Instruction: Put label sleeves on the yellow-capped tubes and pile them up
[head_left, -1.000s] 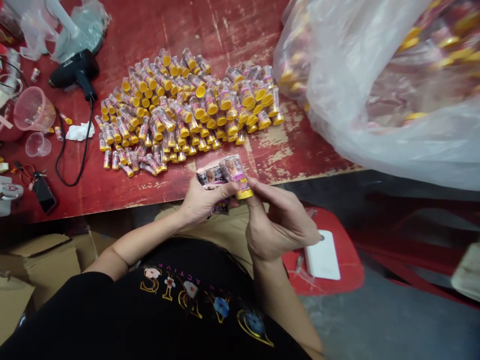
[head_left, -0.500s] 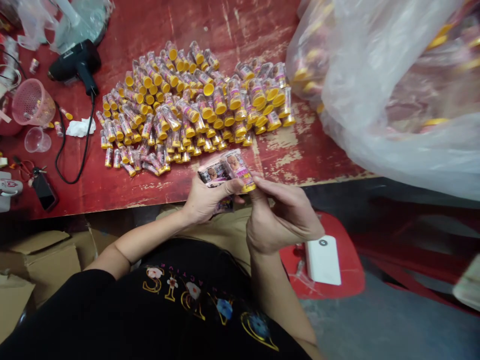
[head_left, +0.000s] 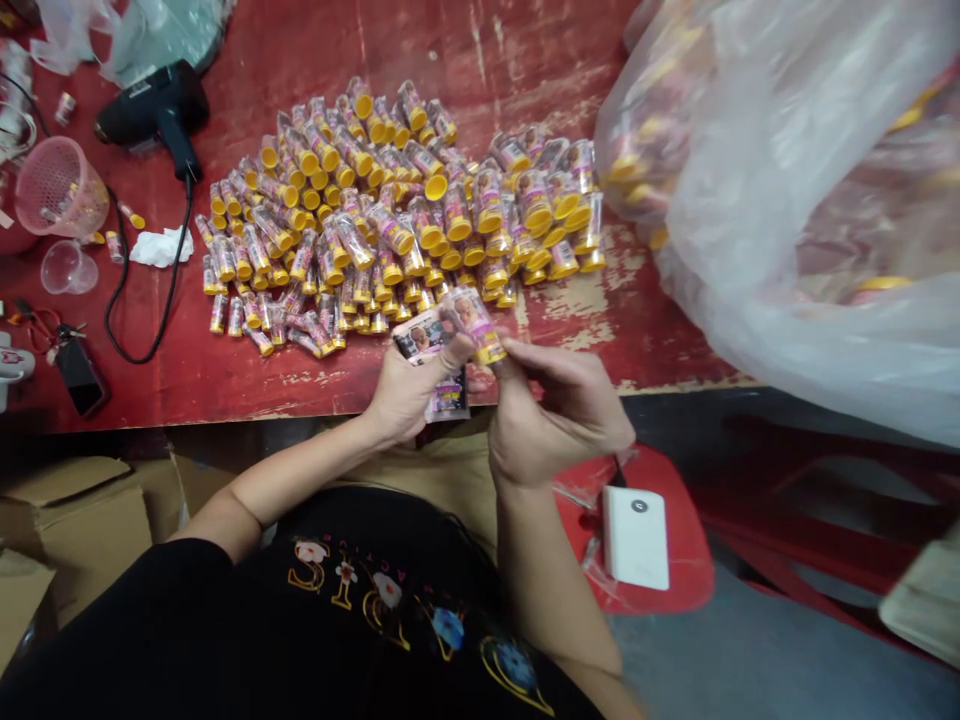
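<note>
My left hand (head_left: 401,392) is closed on a bundle of flat printed labels (head_left: 422,338), dark and pink with a small picture. Its thumb also rests against a small clear tube (head_left: 472,315) with a yellow cap and a pink-printed wrap. My right hand (head_left: 551,415) pinches that tube near its yellow end. The tube is tilted, with its clear end pointing away from me. Just beyond my hands lies a large pile of similar yellow-capped tubes (head_left: 390,230).
A big clear plastic bag (head_left: 720,220) of tubes fills the right of the red table (head_left: 270,395). At left are a black heat gun (head_left: 154,112) with its cord, a pink basket (head_left: 61,190), a clear cup (head_left: 69,267) and tissue (head_left: 161,247). A white device (head_left: 636,538) lies on a red stool (head_left: 690,570).
The view has shifted slightly. My hands keep the same hold, with the tube drawn a little closer over the labels and my left thumb.
</note>
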